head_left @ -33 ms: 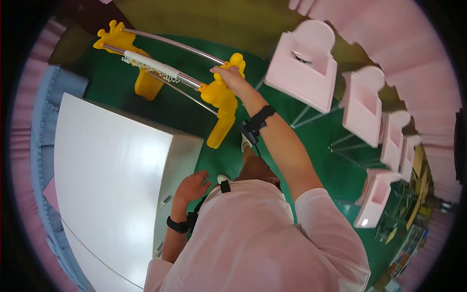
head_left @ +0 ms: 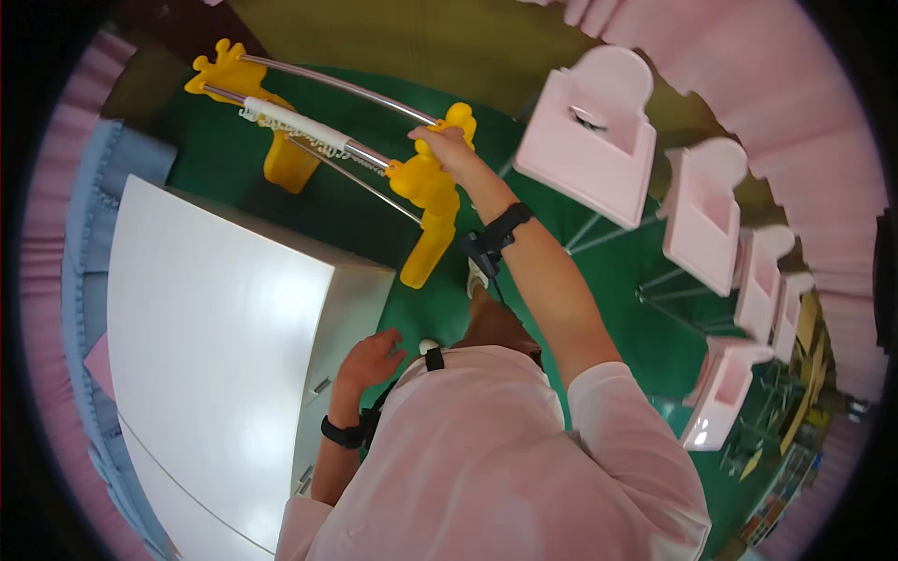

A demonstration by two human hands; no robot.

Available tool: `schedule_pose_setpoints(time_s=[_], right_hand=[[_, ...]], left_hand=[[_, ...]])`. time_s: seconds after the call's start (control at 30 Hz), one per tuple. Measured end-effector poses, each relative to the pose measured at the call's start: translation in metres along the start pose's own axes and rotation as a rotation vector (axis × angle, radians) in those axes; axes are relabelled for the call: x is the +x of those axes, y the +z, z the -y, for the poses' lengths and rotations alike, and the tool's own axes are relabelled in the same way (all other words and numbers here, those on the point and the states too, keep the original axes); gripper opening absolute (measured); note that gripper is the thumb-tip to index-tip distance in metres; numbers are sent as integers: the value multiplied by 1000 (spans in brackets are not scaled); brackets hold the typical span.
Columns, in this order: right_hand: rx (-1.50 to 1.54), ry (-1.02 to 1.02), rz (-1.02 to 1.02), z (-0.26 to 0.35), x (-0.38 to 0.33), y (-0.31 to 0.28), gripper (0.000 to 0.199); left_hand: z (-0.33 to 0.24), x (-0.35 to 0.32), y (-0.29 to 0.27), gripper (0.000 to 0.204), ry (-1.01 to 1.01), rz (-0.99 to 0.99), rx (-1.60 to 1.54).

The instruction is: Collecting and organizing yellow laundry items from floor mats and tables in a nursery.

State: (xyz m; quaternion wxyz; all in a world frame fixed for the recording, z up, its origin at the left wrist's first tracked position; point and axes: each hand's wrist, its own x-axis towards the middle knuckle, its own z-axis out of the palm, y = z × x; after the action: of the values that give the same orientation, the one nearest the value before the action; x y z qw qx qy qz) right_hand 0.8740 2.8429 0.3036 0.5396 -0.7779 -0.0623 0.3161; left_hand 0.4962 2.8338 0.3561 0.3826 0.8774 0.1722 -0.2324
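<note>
Pale pink shirt: the cloth (head_left: 477, 449) is seen closest, with a black wrist strap (head_left: 342, 432) worn at the left.
Left hand: the left hand (head_left: 369, 360) is held loosely curled, fingers apart, with nothing gripped; it is placed just beside the drawer side of the glossy white box-shaped cabinet (head_left: 215, 309).
Right hand: the right hand (head_left: 445, 150) is clasped on the top of the nearer yellow end panel (head_left: 432, 210); the fingertips are partly hidden, so how firmly it is gripped cannot be told.
Yellow-ended rack: the rack (head_left: 369, 157), of silver metal bars joined between 2 animal-shaped plastic ends, is set ahead of the cabinet over the green floor (head_left: 412, 313); a white sleeve (head_left: 297, 127) with small hooks is carried on 1 bar.
Change: the rack and chairs are shifted only slightly right and down in view, as if by a small head turn; the hold is kept at the same end, so the handling is judged unaltered.
Pink chairs: 5 pale pink plastic high chairs (head_left: 575, 168) are lined up at the right.
Edges: pleated pink curtains (head_left: 795, 112) are hung beyond.
</note>
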Motion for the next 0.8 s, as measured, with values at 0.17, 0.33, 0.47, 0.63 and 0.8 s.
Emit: schedule_pose_setpoints(time_s=[0.17, 0.33, 0.47, 0.63, 0.8], right_hand=[[45, -1, 34, 21, 78, -10, 60], [195, -102, 240, 49, 164, -36, 44], [114, -46, 160, 76, 214, -92, 43], [112, -51, 211, 102, 207, -108, 42], [31, -169, 137, 86, 258, -92, 42]], left_hand=[[-25, 35, -7, 24, -164, -57, -35], [-51, 45, -17, 23, -262, -199, -120], [-65, 58, -21, 22, -326, -228, -114], [-69, 78, -21, 22, -280, -278, -185], [-65, 115, -40, 22, -288, -263, -205]])
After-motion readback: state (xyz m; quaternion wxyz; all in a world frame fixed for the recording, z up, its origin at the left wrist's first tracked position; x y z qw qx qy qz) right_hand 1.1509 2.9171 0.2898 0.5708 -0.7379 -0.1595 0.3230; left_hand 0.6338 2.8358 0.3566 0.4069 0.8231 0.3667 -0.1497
